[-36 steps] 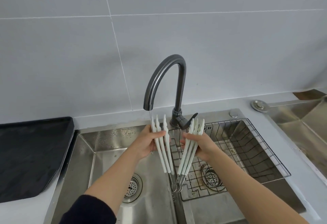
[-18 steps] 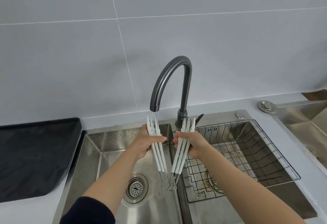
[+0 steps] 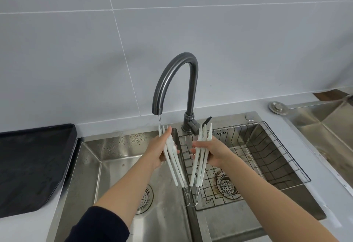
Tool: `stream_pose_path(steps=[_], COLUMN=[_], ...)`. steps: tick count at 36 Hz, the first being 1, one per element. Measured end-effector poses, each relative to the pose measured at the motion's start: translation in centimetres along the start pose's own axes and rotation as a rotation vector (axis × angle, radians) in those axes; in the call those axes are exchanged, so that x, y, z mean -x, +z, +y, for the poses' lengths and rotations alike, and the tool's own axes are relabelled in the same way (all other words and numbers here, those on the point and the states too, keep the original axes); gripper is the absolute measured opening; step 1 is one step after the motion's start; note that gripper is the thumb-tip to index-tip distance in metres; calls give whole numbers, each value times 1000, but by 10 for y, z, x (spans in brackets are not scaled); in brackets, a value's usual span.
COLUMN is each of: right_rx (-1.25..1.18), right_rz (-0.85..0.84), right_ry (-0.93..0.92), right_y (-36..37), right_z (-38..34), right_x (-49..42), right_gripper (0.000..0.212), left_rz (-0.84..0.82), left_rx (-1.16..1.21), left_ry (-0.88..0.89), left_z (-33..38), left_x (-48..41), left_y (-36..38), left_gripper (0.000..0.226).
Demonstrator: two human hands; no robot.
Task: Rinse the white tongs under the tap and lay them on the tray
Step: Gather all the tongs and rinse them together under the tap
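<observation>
White tongs [image 3: 174,162] spread in a V under the running tap [image 3: 174,81], one bundle of arms in each hand.

Left hand [image 3: 159,151] is wrapped around the left bundle, whose tips stand in the thin stream of water [image 3: 159,120]; right hand [image 3: 212,151] is closed around the right bundle, tips up beside the tap's lever. Both bundles slope down and meet at wire loops over the divider of the double steel sink [image 3: 91,165]. A wire basket [image 3: 267,155] sits in the right basin. Well to the left, on the counter, lies the black tray [image 3: 32,165].
</observation>
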State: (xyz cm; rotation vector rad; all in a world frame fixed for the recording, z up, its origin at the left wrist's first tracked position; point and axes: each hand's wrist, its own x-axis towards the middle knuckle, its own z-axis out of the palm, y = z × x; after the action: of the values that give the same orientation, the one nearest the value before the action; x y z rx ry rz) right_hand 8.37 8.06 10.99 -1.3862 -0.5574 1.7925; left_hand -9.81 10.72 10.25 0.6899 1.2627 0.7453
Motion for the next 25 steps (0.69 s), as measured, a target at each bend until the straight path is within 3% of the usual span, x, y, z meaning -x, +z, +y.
stream_pose_path(steps=[6, 14, 21, 25], right_rx=[28, -124, -118, -58], right_rz=[15, 5, -27, -74], right_ry=[-14, -43, -83, -104], right_y=[6, 32, 66, 79], right_z=[3, 4, 1, 1], right_x=[1, -8, -17, -18], right_gripper=[25, 14, 12, 17], left_rz=[13, 5, -63, 46], left_rx=[64, 159, 254, 228], left_ry=[-40, 85, 93, 127], left_z=[2, 3, -6, -7], left_x=[3, 15, 27, 28], left_y=[-6, -24, -34, -40], left_gripper=[60, 23, 25, 17])
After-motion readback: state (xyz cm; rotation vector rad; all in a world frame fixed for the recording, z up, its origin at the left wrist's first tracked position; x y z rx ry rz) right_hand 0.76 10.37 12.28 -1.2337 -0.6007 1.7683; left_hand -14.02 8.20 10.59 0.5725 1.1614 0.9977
